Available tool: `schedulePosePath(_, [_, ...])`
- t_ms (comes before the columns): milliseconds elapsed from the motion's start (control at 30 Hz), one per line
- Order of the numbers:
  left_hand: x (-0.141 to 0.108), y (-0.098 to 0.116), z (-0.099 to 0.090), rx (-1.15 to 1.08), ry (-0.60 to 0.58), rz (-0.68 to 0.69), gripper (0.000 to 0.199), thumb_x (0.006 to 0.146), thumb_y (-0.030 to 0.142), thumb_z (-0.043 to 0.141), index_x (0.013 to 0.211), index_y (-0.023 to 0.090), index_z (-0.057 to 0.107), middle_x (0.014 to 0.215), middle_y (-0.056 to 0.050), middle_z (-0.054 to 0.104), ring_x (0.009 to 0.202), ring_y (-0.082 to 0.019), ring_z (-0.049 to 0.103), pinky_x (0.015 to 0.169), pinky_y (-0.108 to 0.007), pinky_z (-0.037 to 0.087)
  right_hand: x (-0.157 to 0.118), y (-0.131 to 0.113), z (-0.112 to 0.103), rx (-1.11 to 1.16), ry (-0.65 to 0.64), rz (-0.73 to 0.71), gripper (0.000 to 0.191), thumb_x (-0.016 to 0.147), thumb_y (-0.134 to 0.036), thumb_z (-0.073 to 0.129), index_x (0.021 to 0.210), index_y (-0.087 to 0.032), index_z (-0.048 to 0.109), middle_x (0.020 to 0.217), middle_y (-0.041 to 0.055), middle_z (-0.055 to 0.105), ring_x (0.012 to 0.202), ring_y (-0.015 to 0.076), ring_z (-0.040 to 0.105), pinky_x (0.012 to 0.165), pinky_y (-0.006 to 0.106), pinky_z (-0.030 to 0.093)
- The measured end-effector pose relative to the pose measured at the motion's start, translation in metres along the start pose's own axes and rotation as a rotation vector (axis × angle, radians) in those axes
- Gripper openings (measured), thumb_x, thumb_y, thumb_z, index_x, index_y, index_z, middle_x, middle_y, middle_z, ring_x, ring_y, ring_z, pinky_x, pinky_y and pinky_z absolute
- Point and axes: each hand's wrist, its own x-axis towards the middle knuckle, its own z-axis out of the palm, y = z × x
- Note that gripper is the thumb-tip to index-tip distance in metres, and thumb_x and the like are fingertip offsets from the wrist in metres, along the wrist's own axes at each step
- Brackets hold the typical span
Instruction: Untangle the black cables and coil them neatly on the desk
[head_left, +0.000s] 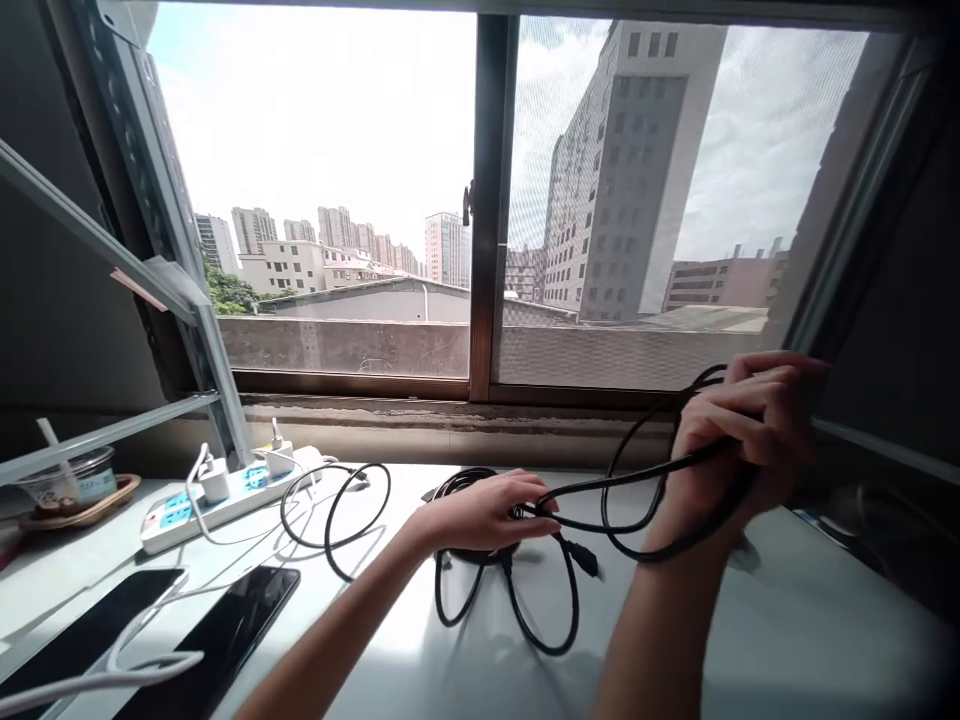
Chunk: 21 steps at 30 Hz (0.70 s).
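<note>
A black cable point(637, 476) runs between my two hands above the white table. My right hand point(739, 430), raised at the right, has its fingers wrapped round several loops of it. Lower and nearer the middle, my left hand point(491, 510) is closed on the same cable, thumb below and fingers above. Beneath the left hand lies a coil of black cable point(461, 482), partly hidden by that hand. A black connector point(583, 558) hangs just below my left fingers, and loose loops droop toward the tabletop.
A white power strip point(240, 495) with plugged-in chargers stands at the left. Two dark phones point(225, 635) and a white cable point(142, 680) lie in front of it. A plastic cup point(79, 485) sits at the far left. A window point(480, 200) rises behind the table.
</note>
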Motion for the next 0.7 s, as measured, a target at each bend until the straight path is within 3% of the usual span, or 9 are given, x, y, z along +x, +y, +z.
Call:
schedulePosePath(100, [-0.008,0.004,-0.014,-0.031,0.199,-0.029,0.03,0.084,0.043,0.06,0.096,0.015,0.06,0.101,-0.008,0.064,0.096,-0.018,0.059,0.083,-0.027,0.045,0.002,0.011,-0.017,0.118,0.086,-0.038,0.062,0.087,-0.026,-0.005,0.118,-0.024,0.048,0.059,-0.0053,-0.025,0.055,-0.0011,-0.021,0.057,0.019,-0.009])
schedulePosePath(233, [-0.024,0.014,-0.037,-0.095,0.25,-0.202,0.029,0.083,0.043,0.059,0.096,0.017,0.057,0.074,0.0,0.06,0.061,-0.011,0.058,0.057,-0.02,0.043,0.006,0.03,-0.044,0.155,-0.041,0.063,0.056,0.085,-0.023,-0.003,0.098,-0.025,0.052,0.055,-0.0041,-0.025,0.046,0.0007,-0.015,0.057,0.023,-0.007])
schedulePosePath(300, [-0.031,0.017,-0.047,-0.005,0.311,-0.178,0.027,0.08,0.04,0.063,0.095,0.018,0.062,0.076,0.0,0.061,0.064,-0.011,0.057,0.059,-0.02,0.043,0.006,0.036,-0.053,0.292,-0.06,0.101,0.043,0.091,-0.027,0.009,0.094,-0.029,0.052,0.054,-0.0047,-0.022,0.047,0.0029,-0.016,0.054,0.022,-0.008])
schedulePosePath(367, [-0.036,0.019,-0.055,0.116,0.443,-0.135,0.022,0.08,0.037,0.063,0.089,0.017,0.068,0.079,-0.003,0.061,0.069,-0.012,0.056,0.061,-0.02,0.042,0.006,0.036,-0.055,0.443,-0.024,0.167,0.017,0.093,-0.033,0.035,0.092,-0.034,0.052,0.057,-0.0053,-0.018,0.052,0.0067,-0.016,0.048,0.023,-0.009])
schedulePosePath(433, [-0.041,0.017,-0.06,0.182,0.598,-0.112,0.021,0.083,0.035,0.058,0.084,0.017,0.07,0.076,-0.003,0.06,0.066,-0.012,0.054,0.059,-0.02,0.039,0.005,0.03,-0.051,0.496,0.006,0.285,0.002,0.086,-0.036,0.055,0.087,-0.034,0.054,0.058,-0.0062,-0.012,0.054,0.0109,-0.012,0.042,0.029,-0.006])
schedulePosePath(567, [-0.045,0.013,-0.062,0.135,0.853,-0.083,0.02,0.087,0.03,0.051,0.083,0.017,0.066,0.065,0.001,0.055,0.057,-0.009,0.046,0.056,-0.02,0.035,0.005,0.013,-0.024,0.418,-0.104,0.419,0.017,0.079,-0.044,0.065,0.081,-0.028,0.059,0.05,-0.0051,0.012,0.047,0.0115,0.007,0.038,0.029,0.006])
schedulePosePath(633, [-0.044,0.014,-0.058,0.093,0.917,-0.067,0.018,0.089,0.028,0.048,0.082,0.017,0.061,0.065,0.002,0.052,0.057,-0.009,0.044,0.059,-0.02,0.036,0.004,0.008,-0.004,0.306,-0.248,0.378,0.022,0.075,-0.044,0.07,0.085,-0.026,0.062,0.052,-0.0034,0.027,0.046,0.0088,0.021,0.038,0.025,0.011])
schedulePosePath(700, [-0.04,0.019,-0.05,0.095,0.891,-0.028,0.019,0.092,0.026,0.043,0.084,0.017,0.057,0.07,0.001,0.053,0.064,-0.01,0.048,0.066,-0.021,0.039,0.001,0.005,0.015,0.167,-0.355,0.338,0.03,0.07,-0.047,0.073,0.085,-0.023,0.063,0.057,-0.0023,0.037,0.046,0.0066,0.029,0.038,0.022,0.017])
